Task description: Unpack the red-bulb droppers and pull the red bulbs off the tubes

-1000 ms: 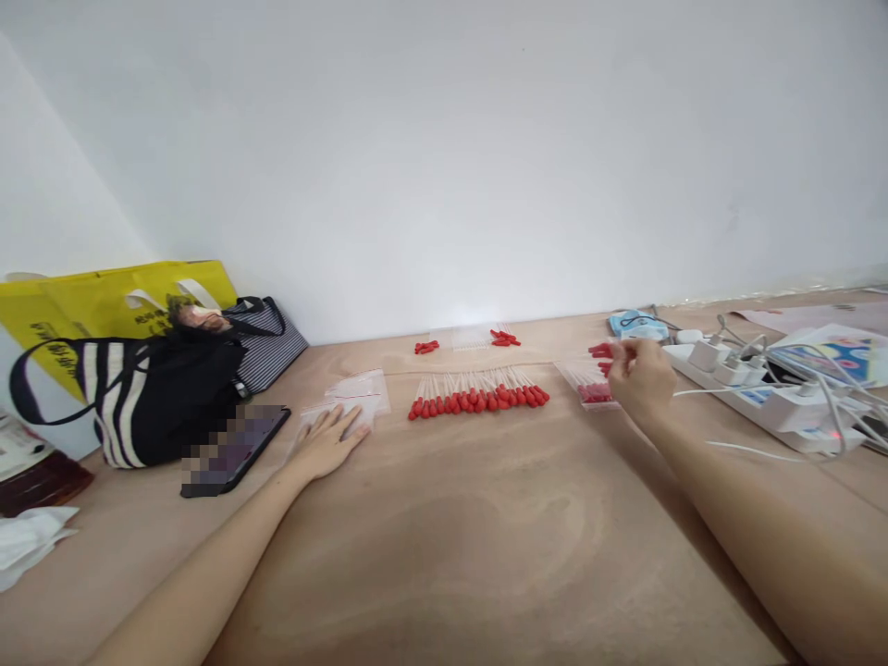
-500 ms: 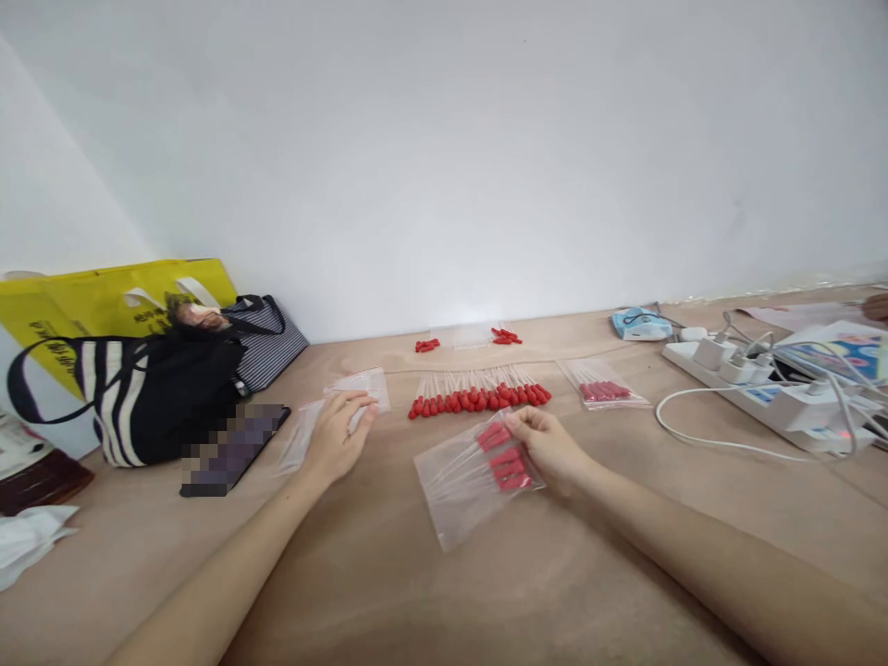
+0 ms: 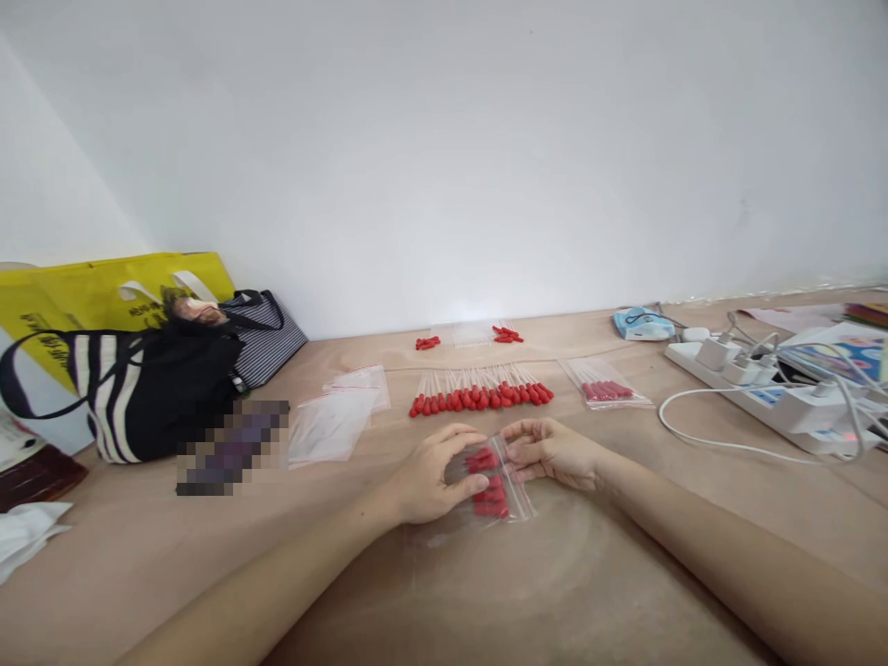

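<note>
Worktop (image 3: 486, 592): pale brown wood-grain board. The nearest stretch, between the two forearms, is bare; its near edge is out of view.

Left hand (image 3: 434, 472): laid on the left part of a small clear plastic zip bag (image 3: 514, 502) holding red-bulbed droppers, fingers curled over it, thumb at its lower edge.

Right hand (image 3: 551, 451): fingertips closed on the same bag's upper right edge. The two hands sit close together, both clamped on the bag, which lies flat on the worktop at centre.

Just beyond the hands, apart from them: a long row of loose clear droppers with red bulbs (image 3: 482, 396), bulbs toward the viewer.

Right of the row: a second clear bag of red-bulbed droppers (image 3: 607, 388), lying flat. Bare board separates it from the right hand.

Left of the row: flat empty clear bags (image 3: 333, 421), overlapping; open board lies between them and the left hand.

Far left: a blurred dark flat object (image 3: 232, 449), a black-and-white striped tote (image 3: 131, 393), a yellow carrier bag (image 3: 90, 296) against the wall, and crumpled white tissue (image 3: 28, 541) at the frame's edge.

Right side: a white power strip with plugs (image 3: 770, 393), with a white cable (image 3: 700, 435) looping toward the centre.

Rear, near the white wall (image 3: 444, 166): a small group of droppers (image 3: 478, 336) and a blue face mask (image 3: 642, 322).
</note>
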A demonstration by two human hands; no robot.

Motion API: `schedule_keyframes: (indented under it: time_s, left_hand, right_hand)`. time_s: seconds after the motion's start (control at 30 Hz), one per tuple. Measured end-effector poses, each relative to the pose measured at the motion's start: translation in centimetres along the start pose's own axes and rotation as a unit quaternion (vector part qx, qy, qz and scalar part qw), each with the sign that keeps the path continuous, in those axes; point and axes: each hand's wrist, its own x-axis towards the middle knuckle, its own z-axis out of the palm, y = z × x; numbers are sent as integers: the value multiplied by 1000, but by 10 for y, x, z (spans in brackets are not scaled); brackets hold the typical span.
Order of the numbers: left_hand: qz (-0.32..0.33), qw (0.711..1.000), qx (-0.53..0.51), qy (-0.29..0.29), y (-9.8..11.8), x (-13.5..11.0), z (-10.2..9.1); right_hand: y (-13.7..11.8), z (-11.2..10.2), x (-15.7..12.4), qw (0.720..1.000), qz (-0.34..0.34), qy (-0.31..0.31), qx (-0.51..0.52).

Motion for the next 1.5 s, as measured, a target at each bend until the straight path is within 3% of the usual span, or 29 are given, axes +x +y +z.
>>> schedule_keyframes:
  time_s: [0.33,1.5]
  left_hand:
    - [34,998,-43,-20,3,10,17]
    - [33,998,-45,-24,4,11,15]
  right_hand:
    - [5,2,2,1000,-19,-19,0]
    - [5,2,1,999,-28,-20,0]
